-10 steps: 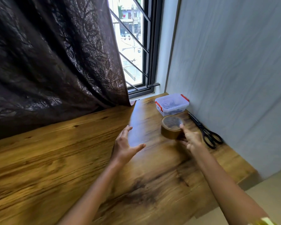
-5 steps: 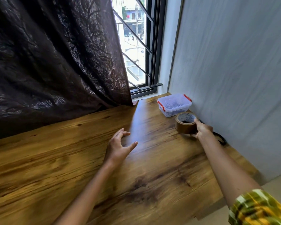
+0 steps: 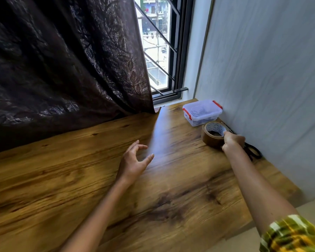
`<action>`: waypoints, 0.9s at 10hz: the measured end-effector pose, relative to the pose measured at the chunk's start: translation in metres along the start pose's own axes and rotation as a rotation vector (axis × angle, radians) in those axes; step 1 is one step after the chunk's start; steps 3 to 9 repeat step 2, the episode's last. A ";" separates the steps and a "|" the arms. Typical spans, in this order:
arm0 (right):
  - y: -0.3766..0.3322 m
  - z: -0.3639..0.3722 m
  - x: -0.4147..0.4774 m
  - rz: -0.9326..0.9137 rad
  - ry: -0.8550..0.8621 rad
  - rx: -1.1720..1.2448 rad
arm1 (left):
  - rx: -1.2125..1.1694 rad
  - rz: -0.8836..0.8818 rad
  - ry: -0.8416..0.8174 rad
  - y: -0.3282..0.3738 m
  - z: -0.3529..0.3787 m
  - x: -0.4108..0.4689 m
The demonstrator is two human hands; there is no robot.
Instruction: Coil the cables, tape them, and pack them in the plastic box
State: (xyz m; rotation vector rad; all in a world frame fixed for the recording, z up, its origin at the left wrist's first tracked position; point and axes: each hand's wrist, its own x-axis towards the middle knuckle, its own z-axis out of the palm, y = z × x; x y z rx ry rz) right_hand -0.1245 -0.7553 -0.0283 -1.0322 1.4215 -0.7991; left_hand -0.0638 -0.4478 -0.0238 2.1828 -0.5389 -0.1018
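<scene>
A clear plastic box (image 3: 202,112) with red clips and its lid on stands in the far right corner of the wooden table (image 3: 80,179); dark cables show dimly inside it. Just in front of it lies a roll of brown tape (image 3: 212,135), tilted slightly. My right hand (image 3: 232,142) grips the roll's near rim, fingers over its edge. My left hand (image 3: 135,160) hovers over the middle of the table, fingers spread and curled, holding nothing.
Black scissors (image 3: 253,151) lie along the right wall, partly hidden behind my right hand. A dark patterned curtain (image 3: 62,60) hangs over the table's back edge. A barred window (image 3: 160,51) is at the far corner. The table's right edge drops off near my forearm.
My right hand has carried the tape roll back and to the right, close to the box and wall, covering part of the scissors. My left hand has curled its fingers and stayed roughly in place.
</scene>
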 end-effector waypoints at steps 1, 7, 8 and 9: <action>0.006 -0.003 -0.024 -0.126 0.007 -0.119 | -0.006 0.010 -0.007 -0.002 -0.009 -0.006; 0.014 0.000 -0.048 -0.264 0.040 -0.192 | -0.032 0.015 0.030 -0.008 -0.020 -0.009; 0.014 0.000 -0.048 -0.264 0.040 -0.192 | -0.032 0.015 0.030 -0.008 -0.020 -0.009; 0.014 0.000 -0.048 -0.264 0.040 -0.192 | -0.032 0.015 0.030 -0.008 -0.020 -0.009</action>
